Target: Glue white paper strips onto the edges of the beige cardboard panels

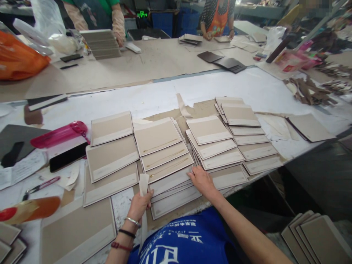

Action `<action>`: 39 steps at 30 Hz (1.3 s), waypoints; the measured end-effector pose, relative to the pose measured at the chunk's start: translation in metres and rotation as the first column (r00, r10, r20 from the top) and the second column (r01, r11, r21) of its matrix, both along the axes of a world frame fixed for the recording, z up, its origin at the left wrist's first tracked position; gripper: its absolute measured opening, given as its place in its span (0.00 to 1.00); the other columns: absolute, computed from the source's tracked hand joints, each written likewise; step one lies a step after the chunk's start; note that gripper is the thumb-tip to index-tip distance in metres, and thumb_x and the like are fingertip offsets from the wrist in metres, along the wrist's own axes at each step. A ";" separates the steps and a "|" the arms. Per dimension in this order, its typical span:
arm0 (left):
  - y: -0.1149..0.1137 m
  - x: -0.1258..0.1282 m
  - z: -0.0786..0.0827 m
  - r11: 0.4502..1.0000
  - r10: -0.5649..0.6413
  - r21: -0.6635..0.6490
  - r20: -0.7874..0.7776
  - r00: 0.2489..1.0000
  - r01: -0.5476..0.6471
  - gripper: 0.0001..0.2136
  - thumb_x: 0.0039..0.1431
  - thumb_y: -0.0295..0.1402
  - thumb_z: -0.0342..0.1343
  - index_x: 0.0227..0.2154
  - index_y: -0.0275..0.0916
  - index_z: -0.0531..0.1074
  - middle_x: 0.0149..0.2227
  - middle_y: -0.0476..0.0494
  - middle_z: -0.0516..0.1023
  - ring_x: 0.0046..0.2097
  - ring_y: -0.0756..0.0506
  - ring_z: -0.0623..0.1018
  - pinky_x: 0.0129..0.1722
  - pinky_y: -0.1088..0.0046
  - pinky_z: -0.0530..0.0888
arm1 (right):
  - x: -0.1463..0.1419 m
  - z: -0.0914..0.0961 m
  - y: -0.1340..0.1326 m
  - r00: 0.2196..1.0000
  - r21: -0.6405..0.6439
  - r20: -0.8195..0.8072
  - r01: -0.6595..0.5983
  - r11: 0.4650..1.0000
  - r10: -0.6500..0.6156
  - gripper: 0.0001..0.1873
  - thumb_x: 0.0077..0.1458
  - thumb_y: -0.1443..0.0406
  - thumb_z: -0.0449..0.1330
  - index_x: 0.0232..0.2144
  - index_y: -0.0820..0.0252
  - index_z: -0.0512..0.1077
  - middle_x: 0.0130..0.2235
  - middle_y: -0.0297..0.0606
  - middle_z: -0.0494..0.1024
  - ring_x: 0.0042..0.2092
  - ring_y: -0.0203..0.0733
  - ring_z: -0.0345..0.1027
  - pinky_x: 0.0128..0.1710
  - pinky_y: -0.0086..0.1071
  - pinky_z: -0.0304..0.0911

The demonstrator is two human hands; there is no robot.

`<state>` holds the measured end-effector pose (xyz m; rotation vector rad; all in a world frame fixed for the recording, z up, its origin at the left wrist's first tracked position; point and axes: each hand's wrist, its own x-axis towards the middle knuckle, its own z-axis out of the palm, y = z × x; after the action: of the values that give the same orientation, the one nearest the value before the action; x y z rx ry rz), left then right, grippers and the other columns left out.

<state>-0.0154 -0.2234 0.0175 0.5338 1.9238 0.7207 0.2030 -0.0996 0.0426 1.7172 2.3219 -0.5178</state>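
Observation:
In the head view, my left hand [139, 206] is closed around a narrow white strip [143, 184], which sticks up above my fingers and also hangs below them. That hand is beside the left edge of a stack of overlapping flat beige panels [173, 183]. At the stack's right edge my right hand [202, 180] has its fingers bent and closed on a panel's corner. Just above, the beige panels with glue lines [162, 145] overlap each other, a thin yellowish bead running along their lower edges. More panels with pale bands [211, 130] lie in rows on both sides.
A bottle with orange-brown contents [33, 209], a black phone [68, 157] and a pink case [62, 135] lie at left. Two people stand across the table, near a tall panel stack [101, 44]. Further panels [316, 234] rest below the table edge at lower right.

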 end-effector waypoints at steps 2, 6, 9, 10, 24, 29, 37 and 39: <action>0.000 0.000 0.000 1.000 0.007 -0.002 -0.008 1.000 -0.007 0.16 0.39 0.46 0.53 0.10 0.41 0.60 0.08 0.52 0.61 0.15 0.51 0.62 0.19 0.74 0.60 | 0.000 -0.001 0.000 1.000 0.000 -0.002 -0.001 1.000 0.001 0.11 0.56 0.58 0.49 0.33 0.57 0.67 0.36 0.37 0.69 0.36 0.38 0.65 0.31 0.29 0.53; -0.001 0.001 -0.001 1.000 0.022 0.005 -0.011 1.000 -0.022 0.17 0.40 0.46 0.53 0.10 0.41 0.60 0.08 0.53 0.61 0.15 0.51 0.62 0.19 0.74 0.60 | 0.000 0.000 0.000 1.000 -0.014 -0.010 0.005 1.000 -0.005 0.12 0.57 0.58 0.49 0.32 0.58 0.67 0.36 0.37 0.70 0.36 0.38 0.65 0.32 0.29 0.53; -0.001 0.001 -0.001 1.000 0.021 0.009 0.001 1.000 -0.021 0.17 0.40 0.46 0.53 0.10 0.41 0.59 0.08 0.53 0.61 0.15 0.51 0.62 0.19 0.74 0.60 | -0.001 0.001 0.000 1.000 -0.024 -0.020 0.018 1.000 -0.019 0.12 0.57 0.58 0.48 0.33 0.58 0.67 0.36 0.38 0.70 0.36 0.38 0.65 0.32 0.29 0.53; -0.001 0.001 -0.001 1.000 0.020 0.009 0.004 1.000 -0.020 0.17 0.40 0.46 0.54 0.09 0.41 0.59 0.08 0.53 0.61 0.15 0.51 0.62 0.19 0.74 0.60 | -0.001 0.001 0.000 0.999 -0.023 -0.023 0.022 0.999 -0.023 0.12 0.57 0.58 0.48 0.33 0.58 0.67 0.36 0.38 0.70 0.36 0.38 0.65 0.32 0.29 0.52; 0.000 0.005 -0.003 0.998 0.053 0.023 0.001 0.999 -0.053 0.18 0.38 0.48 0.53 0.09 0.41 0.58 0.08 0.53 0.60 0.15 0.51 0.61 0.19 0.74 0.61 | 0.000 0.000 -0.001 0.998 -0.025 -0.034 0.058 0.998 -0.058 0.13 0.58 0.58 0.47 0.32 0.59 0.67 0.36 0.38 0.70 0.36 0.38 0.65 0.32 0.29 0.52; 0.000 0.005 -0.004 0.998 0.058 0.023 -0.018 0.998 -0.057 0.18 0.38 0.48 0.52 0.08 0.41 0.58 0.07 0.53 0.59 0.15 0.52 0.60 0.19 0.74 0.60 | 0.000 -0.001 -0.001 0.996 -0.002 -0.045 0.071 0.997 -0.071 0.13 0.57 0.58 0.47 0.31 0.59 0.67 0.34 0.38 0.71 0.35 0.37 0.65 0.32 0.28 0.52; 0.000 0.006 -0.003 0.998 0.061 0.006 -0.053 0.997 -0.061 0.18 0.37 0.49 0.53 0.09 0.41 0.58 0.08 0.52 0.60 0.15 0.51 0.61 0.19 0.73 0.60 | 0.003 -0.007 -0.006 0.995 0.080 -0.071 0.077 0.994 -0.072 0.15 0.58 0.56 0.47 0.30 0.59 0.67 0.33 0.38 0.70 0.34 0.36 0.64 0.32 0.28 0.52; 0.000 0.006 -0.003 0.998 0.061 0.003 -0.052 0.997 -0.061 0.18 0.37 0.49 0.53 0.09 0.41 0.58 0.08 0.53 0.60 0.15 0.51 0.61 0.19 0.73 0.61 | 0.003 -0.008 -0.006 0.996 0.086 -0.068 0.070 0.994 -0.064 0.16 0.58 0.57 0.45 0.30 0.58 0.68 0.34 0.38 0.70 0.34 0.36 0.64 0.32 0.28 0.53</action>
<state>-0.0092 -0.2229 0.0143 0.5013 1.9958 0.7534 0.2056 -0.1058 0.0345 1.8499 2.3720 -0.4972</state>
